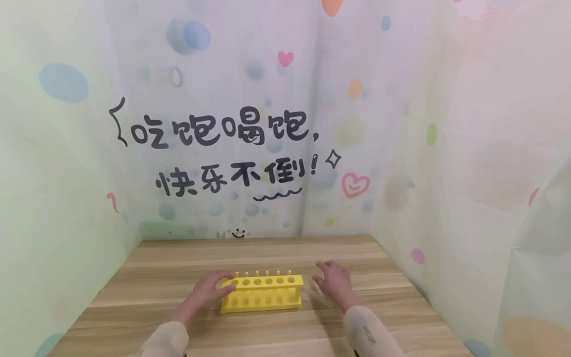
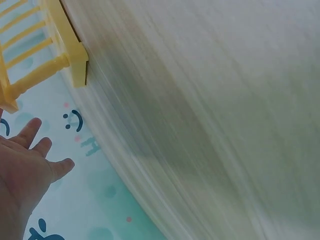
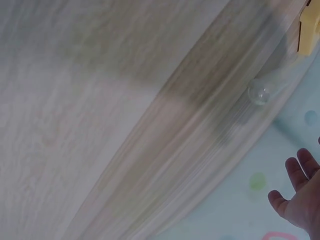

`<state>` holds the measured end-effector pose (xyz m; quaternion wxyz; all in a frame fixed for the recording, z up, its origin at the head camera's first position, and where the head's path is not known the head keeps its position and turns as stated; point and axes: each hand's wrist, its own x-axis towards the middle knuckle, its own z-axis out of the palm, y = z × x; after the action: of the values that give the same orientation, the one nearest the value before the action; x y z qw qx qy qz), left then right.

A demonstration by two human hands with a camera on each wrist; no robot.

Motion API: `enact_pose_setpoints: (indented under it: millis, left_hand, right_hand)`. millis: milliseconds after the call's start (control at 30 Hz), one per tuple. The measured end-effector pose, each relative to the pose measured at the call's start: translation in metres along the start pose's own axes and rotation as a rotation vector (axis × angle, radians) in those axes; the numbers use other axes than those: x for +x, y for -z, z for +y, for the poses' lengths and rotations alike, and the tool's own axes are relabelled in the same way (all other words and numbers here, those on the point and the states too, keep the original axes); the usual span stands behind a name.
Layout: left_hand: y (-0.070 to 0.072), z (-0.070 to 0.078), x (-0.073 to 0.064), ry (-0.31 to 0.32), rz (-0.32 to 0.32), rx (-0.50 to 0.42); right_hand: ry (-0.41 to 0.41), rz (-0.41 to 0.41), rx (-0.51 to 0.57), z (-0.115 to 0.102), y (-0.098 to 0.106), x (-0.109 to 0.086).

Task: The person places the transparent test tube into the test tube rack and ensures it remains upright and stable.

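Yellow rack (image 1: 263,286) pinched by left grip (image 1: 209,289); right grip (image 1: 335,283), relaxed, near glass tube (image 3: 260,92)

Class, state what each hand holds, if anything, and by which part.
The left hand holds the yellow rack by its top's left end; the right hand holds nothing.

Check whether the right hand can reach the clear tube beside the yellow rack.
Probably yes: the right hand looks empty, close by the clear tube, with nothing visible between them; the yellow rack stands to the tube's left.
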<state>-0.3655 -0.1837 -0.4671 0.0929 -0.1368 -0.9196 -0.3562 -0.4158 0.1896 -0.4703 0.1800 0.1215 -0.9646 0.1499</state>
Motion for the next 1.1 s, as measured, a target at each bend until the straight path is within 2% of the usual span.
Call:
enact_pose_setpoints:
  millis: [267, 533, 700, 1100]
  left_hand:
    - [-0.003, -0.001, -0.001, 0.018, -0.001, -0.033]
    - [-0.003, 0.000, -0.003, 0.007, 0.001, -0.092]
    - [-0.003, 0.000, -0.004, 0.016, -0.002, -0.104]
    - [-0.002, 0.001, -0.004, 0.029, -0.012, -0.129]
  right_hand:
    - [-0.008, -0.042, 0.048, -0.011, -0.013, 0.000]
    - [-0.023, -0.150, 0.011, -0.022, -0.017, 0.001]
    - [-0.032, -0.187, 0.014, -0.028, -0.018, 0.001]
    - [-0.065, -0.215, 0.003, -0.034, -0.025, -0.001]
